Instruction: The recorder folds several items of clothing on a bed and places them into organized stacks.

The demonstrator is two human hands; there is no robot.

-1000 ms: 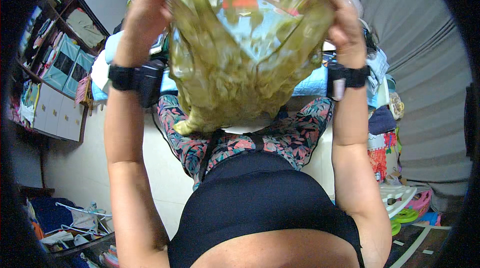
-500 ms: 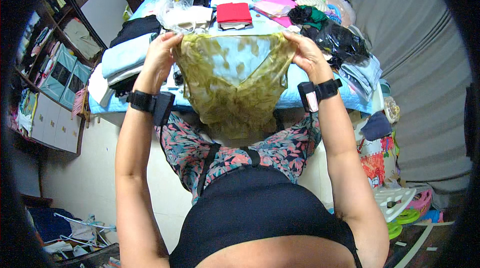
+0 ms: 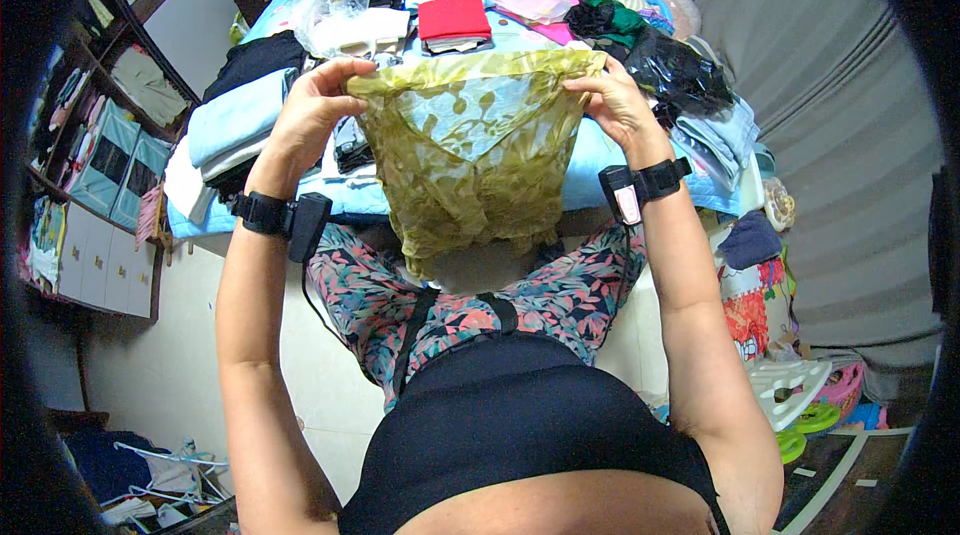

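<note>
A sheer olive-green top [image 3: 465, 200] with a leaf pattern and a V-shaped neckline hangs in front of me, over the near edge of the bed. Its upper left corner is pinched in my left hand [image 3: 318, 110], thumb and fingers closed on the cloth. My right hand [image 3: 622, 110] grips the upper right corner in the same way. The upper edge is stretched between both hands, and the lower part droops in loose folds above my lap. Through the thin fabric the light blue bed cover shows.
On the bed lie a red folded cloth [image 3: 452, 19] on a stack, light blue folded clothes [image 3: 240, 107] at left, and a black plastic bag [image 3: 680, 73] at right. Shelves [image 3: 110, 145] stand left, a grey curtain [image 3: 830, 135] hangs right. White hangers [image 3: 175, 470] lie at lower left.
My hands have spread slightly apart, pulling the top wider. A band of cloth now lies across its upper edge, and the neckline opening sits lower. The view has shifted a little.
</note>
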